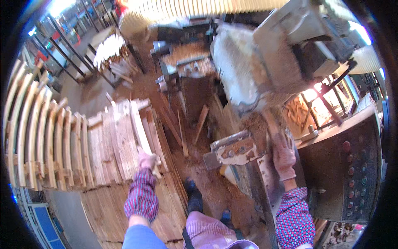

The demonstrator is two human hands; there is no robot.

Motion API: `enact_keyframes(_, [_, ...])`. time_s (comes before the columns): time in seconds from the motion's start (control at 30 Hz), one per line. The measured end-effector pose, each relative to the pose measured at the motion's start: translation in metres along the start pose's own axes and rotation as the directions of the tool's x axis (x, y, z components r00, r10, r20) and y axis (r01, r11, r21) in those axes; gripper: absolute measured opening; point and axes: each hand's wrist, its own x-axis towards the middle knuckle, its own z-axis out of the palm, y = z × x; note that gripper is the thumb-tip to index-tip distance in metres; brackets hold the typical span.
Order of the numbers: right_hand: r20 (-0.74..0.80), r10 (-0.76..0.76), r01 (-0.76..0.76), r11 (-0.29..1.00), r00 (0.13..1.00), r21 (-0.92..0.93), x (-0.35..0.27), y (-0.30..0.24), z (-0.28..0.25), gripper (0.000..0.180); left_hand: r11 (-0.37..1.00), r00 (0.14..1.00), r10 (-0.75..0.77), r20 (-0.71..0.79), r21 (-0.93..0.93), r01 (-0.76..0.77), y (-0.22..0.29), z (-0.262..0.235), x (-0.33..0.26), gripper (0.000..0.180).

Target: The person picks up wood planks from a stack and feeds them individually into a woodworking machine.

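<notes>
My left hand (147,160), in a pale work glove, is closed round the near end of a light wooden strip (140,124). The strip lies over a stack of planks (112,141), and its end pokes out below my palm. My right hand (285,161), also gloved, lies on the bed of a woodworking machine (267,182), fingers stretched forward and somewhat blurred. Just ahead of those fingers, a narrow piece of wood (270,122) leads under the machine's dusty hood (240,66). Whether my fingertips touch that piece is unclear.
Curved wooden slats (45,141) stand in a row at the left. A control panel with coloured buttons (352,178) is at the right. A metal bracket (234,149) juts out between my hands. Offcuts (182,133) lie on the sawdust-covered floor. A ribbed hose (199,10) crosses the top.
</notes>
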Motion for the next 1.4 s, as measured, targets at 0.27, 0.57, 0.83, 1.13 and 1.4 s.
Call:
enact_keyframes(0.27, [0.340, -0.201, -0.343, 0.019, 0.919, 0.939, -0.091, -0.183, -0.117, 0.077, 0.228, 0.906, 0.396, 0.147, -0.972, 0.058, 0.109, -0.075, -0.305, 0.053])
enact_keyframes(0.57, [0.264, 0.152, -0.285, 0.747, 0.953, 0.600, -0.298, -0.066, -0.179, 0.074, 0.017, 0.798, 0.558, 0.229, -0.964, 0.265, 0.177, -0.009, -0.457, 0.060])
enact_keyframes(0.83, [0.051, 0.153, -0.157, 0.985, 0.987, 0.072, -0.260, -0.009, -0.113, 0.053, 0.111, 0.789, 0.539, 0.294, -0.954, 0.280, 0.162, -0.010, -0.449, 0.059])
enact_keyframes(1.13, [-0.114, 0.054, -0.015, 0.947, 0.992, 0.320, -0.085, 0.007, -0.055, 0.052, 0.078, 0.834, 0.530, 0.155, -0.988, 0.135, 0.194, -0.003, -0.434, 0.065])
enact_keyframes(1.4, [0.322, 0.040, -0.282, 0.588, 0.946, 0.758, -0.218, -0.069, -0.162, 0.090, 0.252, 0.334, 0.926, 0.175, -0.946, -0.204, 0.169, 0.009, -0.445, 0.080])
